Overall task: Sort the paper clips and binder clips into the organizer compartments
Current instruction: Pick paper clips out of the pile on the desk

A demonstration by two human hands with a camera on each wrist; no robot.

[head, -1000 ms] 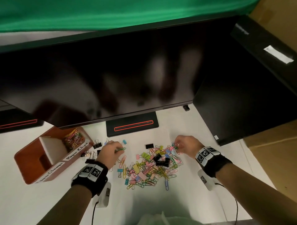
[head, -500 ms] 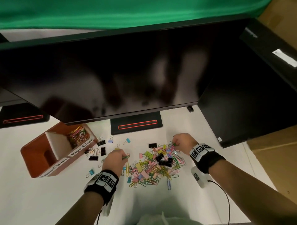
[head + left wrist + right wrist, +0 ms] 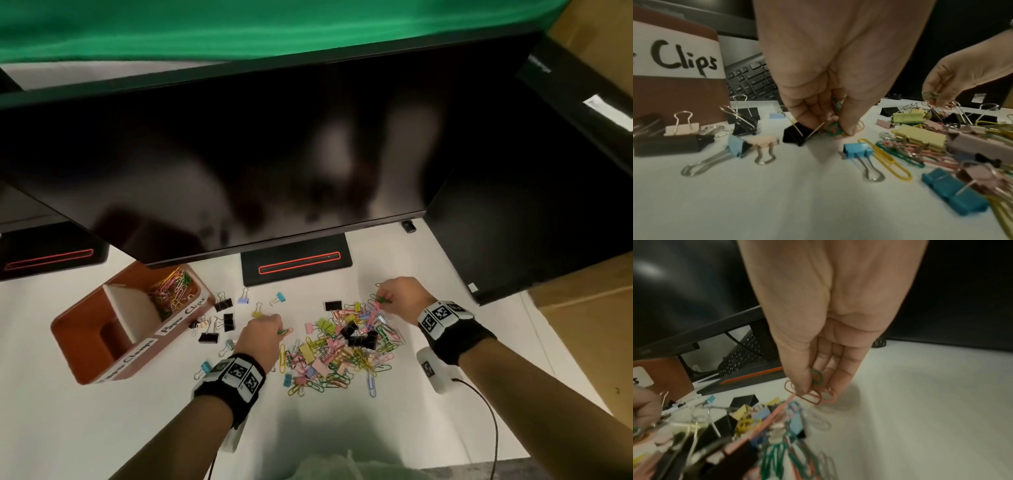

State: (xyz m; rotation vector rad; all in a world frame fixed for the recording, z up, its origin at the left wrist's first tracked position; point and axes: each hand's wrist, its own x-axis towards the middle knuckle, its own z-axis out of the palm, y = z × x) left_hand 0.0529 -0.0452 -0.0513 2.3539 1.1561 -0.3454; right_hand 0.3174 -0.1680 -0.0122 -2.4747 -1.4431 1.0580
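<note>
A heap of coloured paper clips and binder clips (image 3: 346, 349) lies on the white table. My left hand (image 3: 270, 325) is at the heap's left edge and pinches green and orange paper clips (image 3: 835, 129) against the table. My right hand (image 3: 387, 298) hovers at the heap's far right edge, pinching green and orange paper clips (image 3: 816, 389). The brown organizer (image 3: 85, 346) stands to the left; its far compartment, labelled "Paper Clips", holds several paper clips (image 3: 171, 291). Several black and pastel binder clips (image 3: 219, 320) lie between the organizer and my left hand.
A large dark monitor (image 3: 239, 154) overhangs the table, its stand base (image 3: 296, 267) just behind the heap. A second dark monitor (image 3: 531, 205) stands at the right. A keyboard (image 3: 752, 78) lies behind the organizer. A cable (image 3: 486, 414) trails from my right wrist.
My left hand has moved right from the organizer side to the heap's left edge and lowered onto clips there. My right hand stays at the heap's far edge, holding clips.
</note>
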